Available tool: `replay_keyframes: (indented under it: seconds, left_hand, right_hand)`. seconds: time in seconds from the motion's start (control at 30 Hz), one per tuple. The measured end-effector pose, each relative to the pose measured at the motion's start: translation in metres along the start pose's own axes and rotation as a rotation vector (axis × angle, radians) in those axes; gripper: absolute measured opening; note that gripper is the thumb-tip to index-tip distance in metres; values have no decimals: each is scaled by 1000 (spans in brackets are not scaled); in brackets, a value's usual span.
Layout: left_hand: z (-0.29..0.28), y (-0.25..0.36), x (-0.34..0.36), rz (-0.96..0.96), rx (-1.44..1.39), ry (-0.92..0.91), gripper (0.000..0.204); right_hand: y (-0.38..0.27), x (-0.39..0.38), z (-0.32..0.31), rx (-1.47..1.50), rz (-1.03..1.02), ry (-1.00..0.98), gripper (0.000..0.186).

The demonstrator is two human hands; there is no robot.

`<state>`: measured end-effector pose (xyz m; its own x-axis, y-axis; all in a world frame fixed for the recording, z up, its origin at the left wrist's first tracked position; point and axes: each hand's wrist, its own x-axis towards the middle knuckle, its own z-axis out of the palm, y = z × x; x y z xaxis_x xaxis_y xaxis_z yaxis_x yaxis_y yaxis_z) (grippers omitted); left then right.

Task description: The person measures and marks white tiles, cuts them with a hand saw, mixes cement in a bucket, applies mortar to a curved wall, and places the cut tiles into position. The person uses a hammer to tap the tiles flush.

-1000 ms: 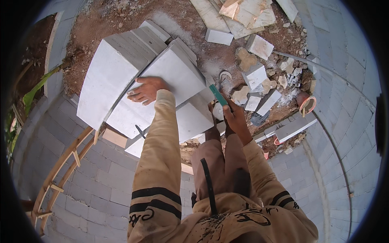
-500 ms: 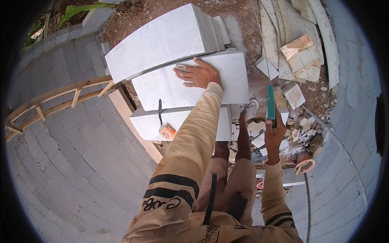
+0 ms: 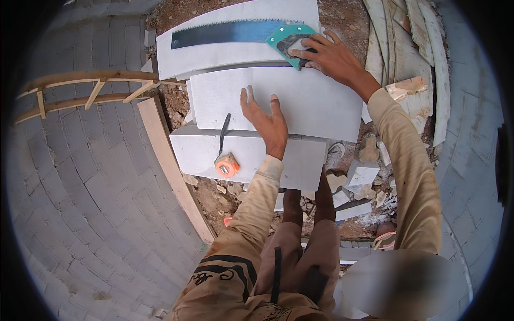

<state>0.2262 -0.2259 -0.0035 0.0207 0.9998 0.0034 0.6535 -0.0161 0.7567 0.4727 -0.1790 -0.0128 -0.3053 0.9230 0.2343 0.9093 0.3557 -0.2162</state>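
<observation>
The saw [image 3: 230,33] now lies across the far block [image 3: 214,56], right hand [image 3: 337,59] at its handle [image 3: 277,40], closure unclear, while the left hand [image 3: 269,127], previously flat, is wide and empty.

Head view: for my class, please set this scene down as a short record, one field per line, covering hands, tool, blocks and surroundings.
Left hand: open, over the middle white block; contact unclear
Right hand: fingers at the saw handle; firmness of grip unclear
Tool: handsaw, blade across the far white block, teeth facing away from the person
Measuring: orange tape measure on the near white block
Left side: ladder-like wooden frame, wooden board
</observation>
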Motion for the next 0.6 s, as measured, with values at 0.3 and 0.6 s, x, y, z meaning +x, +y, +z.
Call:
replay_keyframes:
  seconds: [0.3, 0.6]
  left_hand:
    - [-164, -186, 119, -270, 327, -99, 69]
    - [-163, -208, 145, -448, 476, -351, 85]
  right_hand:
    - [-47, -191, 21, 1165, 1669, 492, 65]
    - [-88, -185, 75, 1654, 1461, 652, 72]
